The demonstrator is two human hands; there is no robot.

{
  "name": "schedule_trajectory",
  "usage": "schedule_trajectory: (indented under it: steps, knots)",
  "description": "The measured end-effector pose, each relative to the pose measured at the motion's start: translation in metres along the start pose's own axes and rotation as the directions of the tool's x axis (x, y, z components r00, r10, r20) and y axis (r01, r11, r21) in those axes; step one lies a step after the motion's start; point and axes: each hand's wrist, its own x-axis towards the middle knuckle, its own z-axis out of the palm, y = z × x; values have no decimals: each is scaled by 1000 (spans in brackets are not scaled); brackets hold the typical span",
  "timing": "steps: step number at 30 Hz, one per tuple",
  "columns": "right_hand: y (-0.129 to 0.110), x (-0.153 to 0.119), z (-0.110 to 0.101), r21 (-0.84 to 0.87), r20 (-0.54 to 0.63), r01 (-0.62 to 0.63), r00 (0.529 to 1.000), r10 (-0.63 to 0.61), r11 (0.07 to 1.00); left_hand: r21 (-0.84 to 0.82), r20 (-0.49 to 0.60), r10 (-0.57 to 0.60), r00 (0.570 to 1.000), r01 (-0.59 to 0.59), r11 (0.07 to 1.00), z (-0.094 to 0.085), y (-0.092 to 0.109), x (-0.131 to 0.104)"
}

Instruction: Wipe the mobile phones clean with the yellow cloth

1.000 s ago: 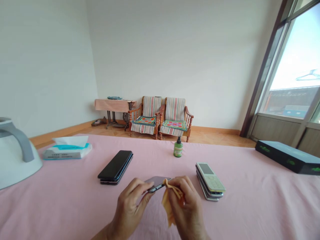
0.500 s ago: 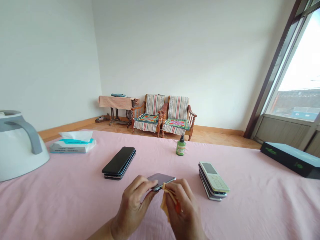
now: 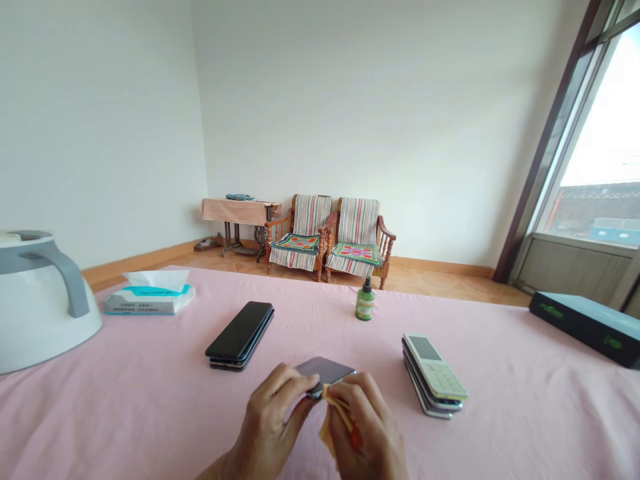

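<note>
A dark grey smartphone (image 3: 325, 371) is pinched at its near left corner by my left hand (image 3: 273, 423), thumb on top and fingers beneath. My right hand (image 3: 367, 427) is closed on a yellow cloth (image 3: 327, 433) with an orange patch, and a bit of the cloth touches the phone's near edge. The right fingers hide part of that edge. To the left lies a stack of smartphones (image 3: 240, 333) with a black screen on top. On the right, a white keypad phone (image 3: 435, 370) tops another stack of phones.
A green spray bottle (image 3: 365, 303) stands beyond the phones. At left are a tissue pack (image 3: 150, 297) and a white kettle (image 3: 43, 307); a black box (image 3: 585, 327) lies at the right edge. A pink cloth (image 3: 165, 407) covers the surface. Two chairs (image 3: 330, 247) stand behind.
The view has tilted up slightly, so everything sits a little lower. Both hands keep their grip on the phone and the cloth, with the cloth still at the near edge.
</note>
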Motion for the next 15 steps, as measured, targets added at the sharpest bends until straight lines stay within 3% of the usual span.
schedule_trajectory:
  steps: [6, 15]
  knots:
    - [7, 11, -16, -90, -110, -96, 990, 86, 991, 28, -19, -12, 1000, 12, 1000, -1, -3, 1]
    - [3, 0, -3, -48, -37, -22, 999, 20, 999, 9, 12, -12, 1000, 12, 1000, 0, -2, -2]
